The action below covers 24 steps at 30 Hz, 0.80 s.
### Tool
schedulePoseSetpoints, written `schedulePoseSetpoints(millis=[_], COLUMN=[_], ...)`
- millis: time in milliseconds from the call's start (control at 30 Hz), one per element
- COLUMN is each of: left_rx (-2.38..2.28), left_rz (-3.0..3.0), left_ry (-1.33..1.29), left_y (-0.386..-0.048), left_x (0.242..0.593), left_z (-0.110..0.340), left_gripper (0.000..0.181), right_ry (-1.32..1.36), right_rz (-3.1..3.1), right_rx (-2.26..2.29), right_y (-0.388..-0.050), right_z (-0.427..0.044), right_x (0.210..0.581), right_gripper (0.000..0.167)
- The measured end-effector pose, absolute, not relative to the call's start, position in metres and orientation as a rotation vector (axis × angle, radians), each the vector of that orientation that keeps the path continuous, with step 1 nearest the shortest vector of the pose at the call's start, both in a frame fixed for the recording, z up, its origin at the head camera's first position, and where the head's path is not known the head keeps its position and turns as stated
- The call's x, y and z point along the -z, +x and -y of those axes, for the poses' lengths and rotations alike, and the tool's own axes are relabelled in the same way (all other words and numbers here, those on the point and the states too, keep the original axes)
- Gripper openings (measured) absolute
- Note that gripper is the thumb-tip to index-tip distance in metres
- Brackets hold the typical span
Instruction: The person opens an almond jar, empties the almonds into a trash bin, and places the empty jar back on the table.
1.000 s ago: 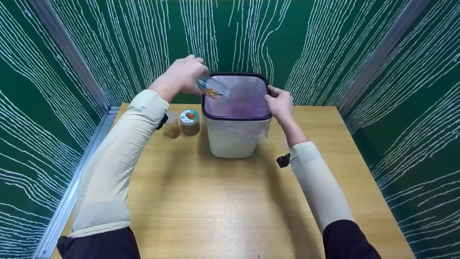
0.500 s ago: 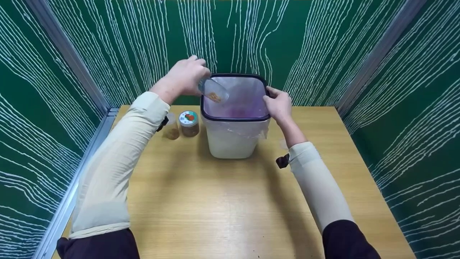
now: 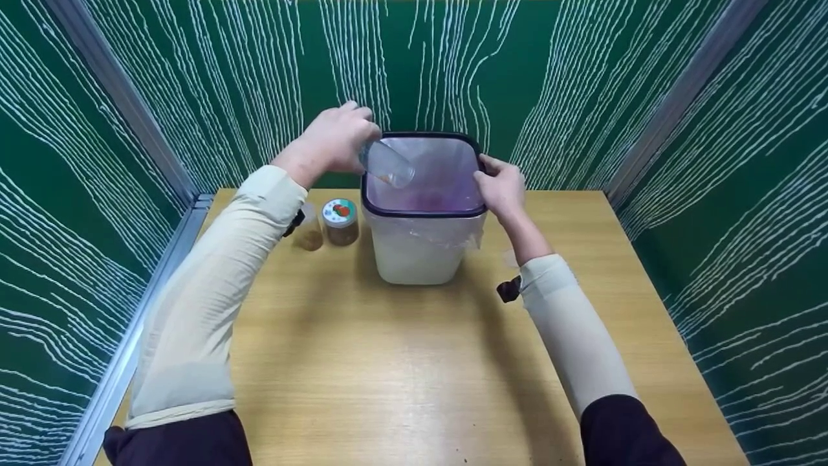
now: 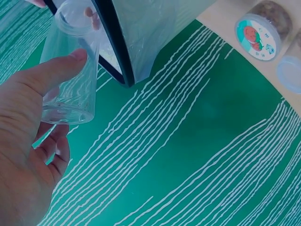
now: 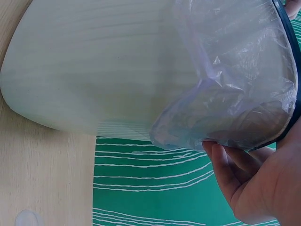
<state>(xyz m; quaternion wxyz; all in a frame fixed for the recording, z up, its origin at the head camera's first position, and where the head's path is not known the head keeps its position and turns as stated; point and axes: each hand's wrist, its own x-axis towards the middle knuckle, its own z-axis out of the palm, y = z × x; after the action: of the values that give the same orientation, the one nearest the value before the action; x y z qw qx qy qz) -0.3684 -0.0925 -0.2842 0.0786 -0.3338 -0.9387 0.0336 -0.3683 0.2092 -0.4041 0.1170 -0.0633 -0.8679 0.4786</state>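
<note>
My left hand (image 3: 339,137) grips a clear jar (image 3: 390,163) tilted over the left side of a white bin (image 3: 417,252), its mouth pointing down to the right. In the left wrist view, a few brown bits (image 4: 89,13) lie near the mouth of the jar (image 4: 70,101), and the thumb of my left hand (image 4: 28,108) presses its side. A thin plastic liner (image 5: 225,70) hangs over the bin's dark rim (image 3: 427,213). My right hand (image 3: 503,188) pinches that rim at the right, with curled fingers against the liner in the right wrist view.
A lidded jar with a fruit picture (image 3: 340,222) stands left of the bin, beside another clear jar (image 3: 309,232). A pale round lid (image 3: 511,259) lies on the wooden table (image 3: 401,362) near my right wrist. Green walls with white lines surround the table.
Most of the yellow-brown contents have left the jar in my left hand, with only a little visible near its mouth. Both hands have stayed almost in place.
</note>
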Motion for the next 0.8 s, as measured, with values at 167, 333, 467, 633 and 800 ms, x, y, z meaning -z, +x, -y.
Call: schedulePoseSetpoints(millis=[167,333,467,633,800], left_rx=[-0.091,-0.107,-0.109,-0.105,-0.126], left_rz=[2.820,2.815,2.811,2.809,2.783], left_ry=[-1.002,-1.007,-1.009,-1.002,-1.011], left_y=[-0.3661,-0.3665,-0.3673,-0.3673,-0.3684], left_x=[0.2848,0.2857,0.2855,0.2844,0.2846], left_z=[0.0910,0.0913,0.0913,0.0910,0.0907], left_gripper=[0.047,0.048,0.047,0.047,0.047], right_ry=[-0.193,-0.193,-0.190,-0.197,-0.210], right_rz=[2.536,2.526,2.511,2.515,2.533], right_rx=[-1.409,-1.448,-1.476,-1.483,-1.491], right_y=[-0.3677,-0.3666,-0.3663,-0.3666,-0.3671], right_z=[-0.2096,-0.2094,-0.2096,-0.2092,-0.2085], right_x=[0.4042,0.4047,0.4051,0.4044,0.4033], right_gripper=[0.043,0.045,0.045,0.044,0.043])
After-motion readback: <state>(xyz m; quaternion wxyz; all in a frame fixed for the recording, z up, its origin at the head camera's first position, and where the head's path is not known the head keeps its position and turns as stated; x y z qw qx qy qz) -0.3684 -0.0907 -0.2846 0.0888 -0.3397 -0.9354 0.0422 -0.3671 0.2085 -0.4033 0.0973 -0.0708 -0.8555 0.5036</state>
